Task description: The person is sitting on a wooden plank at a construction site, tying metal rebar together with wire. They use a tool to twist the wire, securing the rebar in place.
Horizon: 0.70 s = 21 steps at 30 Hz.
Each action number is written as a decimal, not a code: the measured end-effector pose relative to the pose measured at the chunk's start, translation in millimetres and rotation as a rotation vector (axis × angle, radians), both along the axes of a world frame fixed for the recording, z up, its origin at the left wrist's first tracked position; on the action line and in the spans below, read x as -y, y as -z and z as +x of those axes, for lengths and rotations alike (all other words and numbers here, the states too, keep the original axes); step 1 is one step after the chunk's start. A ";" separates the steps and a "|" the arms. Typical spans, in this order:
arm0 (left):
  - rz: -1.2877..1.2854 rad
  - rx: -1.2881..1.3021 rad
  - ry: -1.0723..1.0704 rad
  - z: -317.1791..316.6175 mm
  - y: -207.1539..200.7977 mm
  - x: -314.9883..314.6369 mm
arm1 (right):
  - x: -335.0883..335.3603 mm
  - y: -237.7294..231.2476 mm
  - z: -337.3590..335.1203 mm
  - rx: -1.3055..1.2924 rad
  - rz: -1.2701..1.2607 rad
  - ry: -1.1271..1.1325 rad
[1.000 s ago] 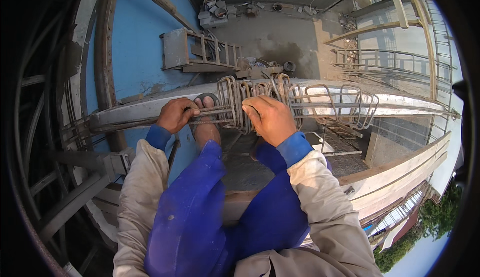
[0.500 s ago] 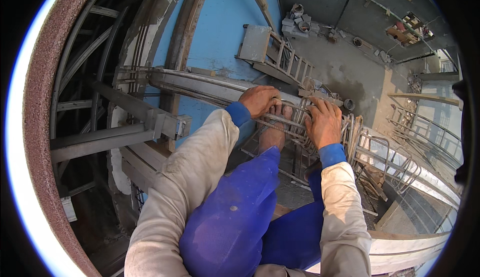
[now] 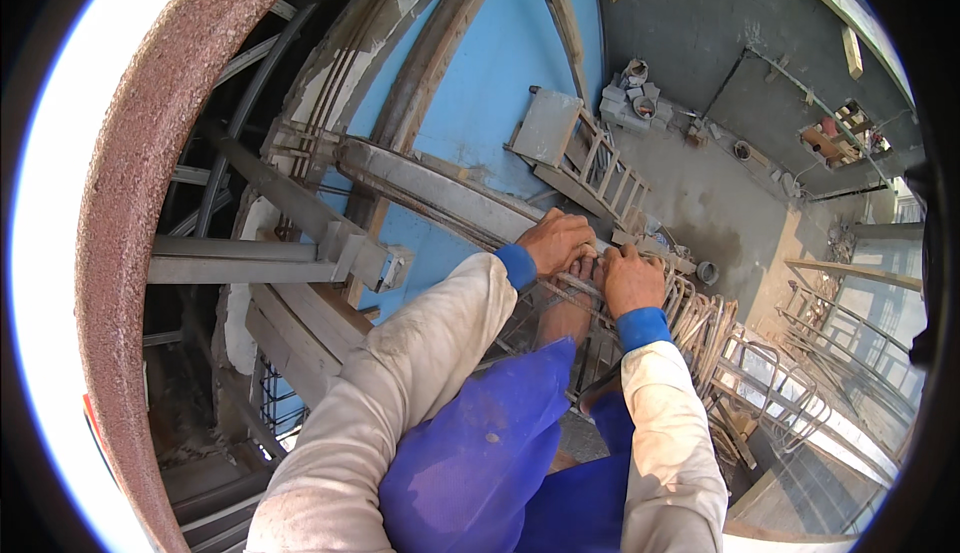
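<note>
My left hand (image 3: 553, 243) is closed over the long steel reinforcing bars (image 3: 425, 203), its fingers curled down at the upper bar. Close to its right, my right hand (image 3: 632, 281) also has its fingers bent round the bar line. Whether anything small is pinched under the fingertips is hidden. Just below both hands, my bare foot (image 3: 568, 313) rests among the bars. Right of my right hand, several bent steel stirrups (image 3: 712, 338) stand bunched along the same bars.
A long beam board (image 3: 440, 183) runs behind the bars. Metal framing (image 3: 250, 261) juts in from the left. Beyond and below lie a wooden ladder-like frame (image 3: 612, 178), stacked blocks (image 3: 625, 111), buckets (image 3: 707, 273) and a concrete floor (image 3: 700, 173). Loose timber (image 3: 735, 438) lies below the stirrups.
My right hand has moved left along the bars, close to my left hand, away from the stirrups. The view has swung, so the surroundings sit further right and lower.
</note>
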<state>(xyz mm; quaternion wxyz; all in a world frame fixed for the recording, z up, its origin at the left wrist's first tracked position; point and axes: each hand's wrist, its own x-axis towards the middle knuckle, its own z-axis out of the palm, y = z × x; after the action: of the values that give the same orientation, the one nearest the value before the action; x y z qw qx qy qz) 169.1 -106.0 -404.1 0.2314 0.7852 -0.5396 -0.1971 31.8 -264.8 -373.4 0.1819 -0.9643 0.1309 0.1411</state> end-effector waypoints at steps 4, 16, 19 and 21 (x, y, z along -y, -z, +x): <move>-0.075 0.020 0.024 7.1 7.0 -0.1 | 4.6 -2.4 8.5 -0.040 0.083 0.030; -0.070 -0.033 0.016 21.5 21.6 -3.3 | -2.6 4.9 26.3 -0.058 0.158 0.142; -0.045 -0.072 0.013 29.0 22.6 -6.8 | -8.8 9.9 30.2 -0.009 0.191 0.169; 0.002 -0.090 0.005 36.1 23.9 -9.6 | -13.0 13.7 32.5 0.058 0.223 0.200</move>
<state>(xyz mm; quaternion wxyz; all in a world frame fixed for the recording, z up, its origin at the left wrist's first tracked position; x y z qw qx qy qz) 205.2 -96.4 -428.1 0.2540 0.7745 -0.5302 -0.2333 64.3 -251.8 -387.2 0.3046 -0.9240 0.2045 0.1081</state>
